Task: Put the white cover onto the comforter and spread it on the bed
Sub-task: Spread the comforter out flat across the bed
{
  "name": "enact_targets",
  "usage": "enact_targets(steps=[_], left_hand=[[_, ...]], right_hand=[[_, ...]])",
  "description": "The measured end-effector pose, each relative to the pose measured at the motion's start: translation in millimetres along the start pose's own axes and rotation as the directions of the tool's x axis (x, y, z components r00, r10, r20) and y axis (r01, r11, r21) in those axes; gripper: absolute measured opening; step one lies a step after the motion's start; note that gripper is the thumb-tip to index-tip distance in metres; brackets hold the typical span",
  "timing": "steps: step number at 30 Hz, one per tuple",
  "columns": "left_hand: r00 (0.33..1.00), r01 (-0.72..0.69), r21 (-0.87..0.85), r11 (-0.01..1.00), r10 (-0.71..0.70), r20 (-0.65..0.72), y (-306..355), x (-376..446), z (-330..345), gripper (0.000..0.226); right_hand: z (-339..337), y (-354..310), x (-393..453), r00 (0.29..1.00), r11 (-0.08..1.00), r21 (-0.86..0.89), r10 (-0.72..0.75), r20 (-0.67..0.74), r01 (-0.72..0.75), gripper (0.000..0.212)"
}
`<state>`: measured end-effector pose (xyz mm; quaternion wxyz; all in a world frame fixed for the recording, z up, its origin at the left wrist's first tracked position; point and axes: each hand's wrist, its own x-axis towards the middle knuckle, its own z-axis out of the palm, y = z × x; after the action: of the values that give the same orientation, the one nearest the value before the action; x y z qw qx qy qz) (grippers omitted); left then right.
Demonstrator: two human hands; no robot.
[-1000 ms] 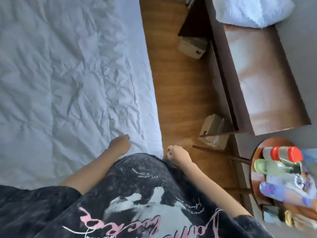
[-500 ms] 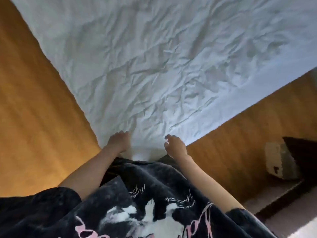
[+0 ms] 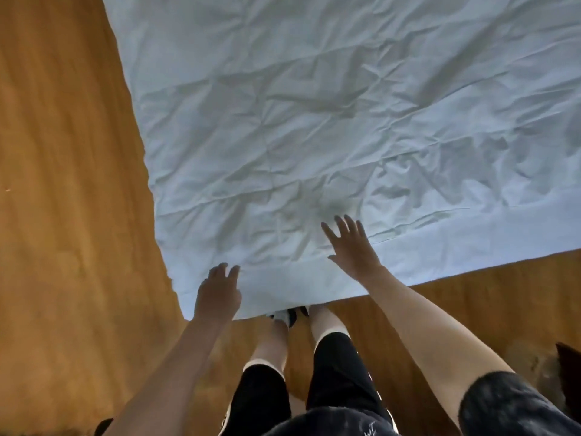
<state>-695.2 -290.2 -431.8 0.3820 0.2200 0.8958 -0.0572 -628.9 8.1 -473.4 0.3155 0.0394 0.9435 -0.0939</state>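
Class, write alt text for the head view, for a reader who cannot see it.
Two open hands, left hand and right hand, lie flat at a corner of a wrinkled white comforter spread on a bed. Wood floor lies on both sides.

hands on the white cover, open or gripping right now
Left hand: open, fingers on the wrinkled white fabric cover at its corner.
Right hand: open, fingers spread over the cover's edge.
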Motion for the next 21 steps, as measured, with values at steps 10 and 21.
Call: enact_targets(steps=[10, 21], left_hand=[[0.954, -0.007, 0.048, 0.999, 0.021, -0.3, -49, 83, 53, 0.084], [0.929, -0.03, -0.004, 1.0, 0.027, -0.368, -48, 62, 35, 0.038]], right_hand=[[32, 63, 68, 0.958, 0.981, -0.176, -0.123, -0.258, 0.079, 0.075], [3, 47, 56, 0.978, 0.966, -0.155, -0.209, 0.013, 0.208, 0.02]])
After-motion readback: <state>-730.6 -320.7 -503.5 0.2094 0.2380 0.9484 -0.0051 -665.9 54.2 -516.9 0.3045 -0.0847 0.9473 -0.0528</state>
